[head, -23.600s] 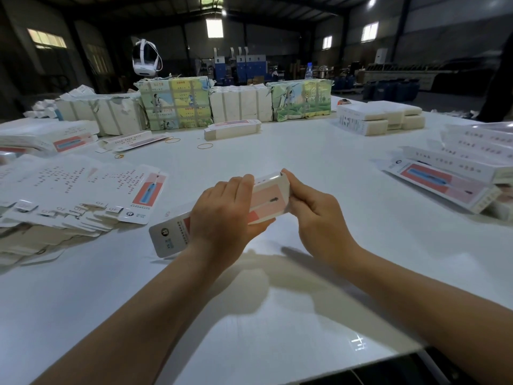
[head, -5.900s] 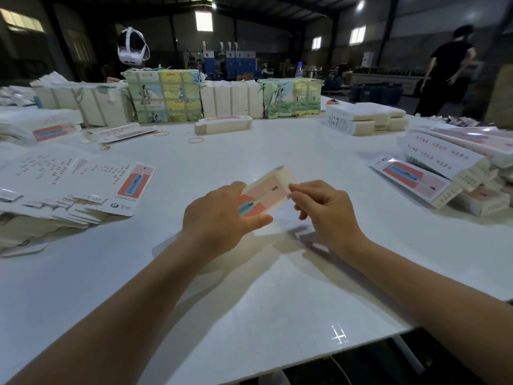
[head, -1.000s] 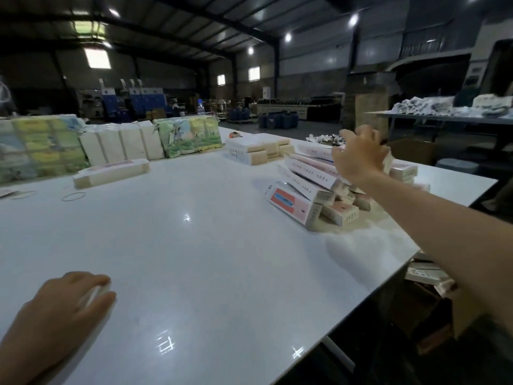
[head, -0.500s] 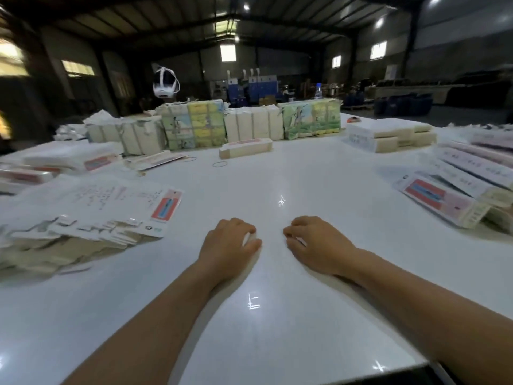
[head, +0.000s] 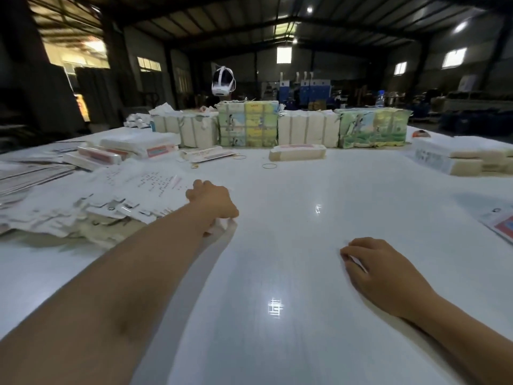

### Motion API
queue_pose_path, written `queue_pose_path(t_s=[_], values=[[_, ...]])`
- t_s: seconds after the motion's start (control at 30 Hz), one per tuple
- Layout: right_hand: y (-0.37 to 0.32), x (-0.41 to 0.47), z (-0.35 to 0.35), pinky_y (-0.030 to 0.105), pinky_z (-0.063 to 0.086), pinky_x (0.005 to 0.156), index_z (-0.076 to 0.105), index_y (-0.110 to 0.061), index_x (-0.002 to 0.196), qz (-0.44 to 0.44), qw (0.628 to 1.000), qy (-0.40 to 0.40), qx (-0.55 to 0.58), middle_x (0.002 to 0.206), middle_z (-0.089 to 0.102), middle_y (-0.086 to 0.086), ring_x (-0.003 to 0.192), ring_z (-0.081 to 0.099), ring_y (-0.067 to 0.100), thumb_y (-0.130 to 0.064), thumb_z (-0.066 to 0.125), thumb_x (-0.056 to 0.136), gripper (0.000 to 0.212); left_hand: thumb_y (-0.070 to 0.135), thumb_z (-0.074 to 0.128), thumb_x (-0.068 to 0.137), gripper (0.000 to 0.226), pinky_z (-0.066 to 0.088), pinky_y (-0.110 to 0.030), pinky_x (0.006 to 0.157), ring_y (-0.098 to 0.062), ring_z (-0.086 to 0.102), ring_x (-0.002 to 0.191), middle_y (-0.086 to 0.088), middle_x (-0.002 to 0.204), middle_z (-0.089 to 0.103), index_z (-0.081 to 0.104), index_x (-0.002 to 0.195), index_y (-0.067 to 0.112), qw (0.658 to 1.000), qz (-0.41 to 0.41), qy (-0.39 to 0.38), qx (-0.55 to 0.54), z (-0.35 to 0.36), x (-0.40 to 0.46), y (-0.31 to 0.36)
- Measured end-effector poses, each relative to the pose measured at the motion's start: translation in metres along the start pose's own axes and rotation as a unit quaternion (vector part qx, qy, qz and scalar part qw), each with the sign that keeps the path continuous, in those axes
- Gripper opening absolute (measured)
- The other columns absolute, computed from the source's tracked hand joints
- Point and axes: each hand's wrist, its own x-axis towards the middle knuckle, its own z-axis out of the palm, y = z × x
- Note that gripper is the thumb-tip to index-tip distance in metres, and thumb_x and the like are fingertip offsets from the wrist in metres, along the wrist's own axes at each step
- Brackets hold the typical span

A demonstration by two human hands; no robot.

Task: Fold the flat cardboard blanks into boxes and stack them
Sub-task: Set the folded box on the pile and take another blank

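Observation:
A loose pile of flat white cardboard blanks [head: 119,195] with printed text lies on the left of the white table [head: 291,245]. My left hand [head: 212,202] reaches onto the pile's right edge, fingers curled over the top blank. A white corner of that blank [head: 222,225] shows under the thumb. My right hand [head: 380,269] rests on the table near the front right, fingers loosely curled and holding nothing. The end of one folded box [head: 499,225] with a red panel shows at the right edge.
Wrapped bundles [head: 247,123] stand in a row along the far side, with one long box [head: 297,152] in front. Packs of blanks [head: 138,147] lie at the back left and stacked packs [head: 460,158] at the back right. Rubber bands [head: 269,165] lie nearby.
My left hand has moved from the table's middle out to the left onto the blank pile. My right hand stays on the table. The view has turned slightly left.

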Motion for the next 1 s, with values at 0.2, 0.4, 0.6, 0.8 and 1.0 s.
queue_pose_path(t_s=[0.2,0.4,0.6,0.8,1.0], values=[[0.001,0.0,0.001,0.015,0.029,0.089,0.062,-0.027,0.122,0.006,1.0,-0.006,0.001,0.129,0.053,-0.013,0.121,0.043,0.008,-0.029,0.046,0.096,0.031,0.029,0.063,0.059,0.027,0.051,-0.032,0.078,-0.024,0.055,0.09,-0.002,0.083,0.055,0.048,0.077,0.015,0.996,-0.023,-0.07,0.046,-0.009,0.021,0.005],[-0.001,-0.001,-0.001,0.014,0.028,0.09,0.06,-0.028,0.125,0.01,1.0,-0.016,0.003,0.131,0.051,-0.014,0.123,0.041,0.006,-0.03,0.046,0.097,0.032,0.016,0.052,0.073,0.032,0.052,-0.043,0.084,-0.026,0.057,0.096,-0.002,0.093,0.052,0.053,0.105,0.016,0.99,0.05,-0.058,0.118,-0.006,0.018,0.017],[-0.002,-0.001,-0.002,0.02,0.031,0.096,0.062,-0.026,0.122,0.014,1.0,-0.019,0.017,0.131,0.052,-0.012,0.123,0.043,0.011,-0.029,0.046,0.096,0.03,0.01,0.046,0.089,0.031,0.053,-0.038,0.083,-0.026,0.061,0.097,-0.004,0.108,0.062,0.061,0.116,0.014,0.971,0.058,0.045,0.227,0.012,-0.001,0.009],[-0.001,0.004,-0.003,0.022,0.034,0.091,0.062,-0.02,0.122,0.018,0.998,-0.013,0.063,0.128,0.056,-0.004,0.117,0.048,0.015,-0.025,0.047,0.096,0.03,0.008,0.053,0.085,0.046,0.045,-0.037,0.085,-0.027,0.05,0.112,-0.008,0.123,0.052,0.041,0.129,0.009,0.983,0.09,0.145,0.062,0.013,-0.047,0.026],[-0.004,0.009,-0.033,0.042,0.058,0.07,0.06,-0.009,0.094,0.32,0.699,0.085,0.633,0.082,0.072,0.017,0.071,0.07,0.031,-0.038,0.049,0.097,0.031,0.012,0.04,0.094,0.056,0.044,-0.041,0.096,-0.028,0.046,0.122,-0.012,0.14,0.043,0.021,0.146,0.006,0.929,0.276,0.246,0.004,0.017,-0.122,0.086]])
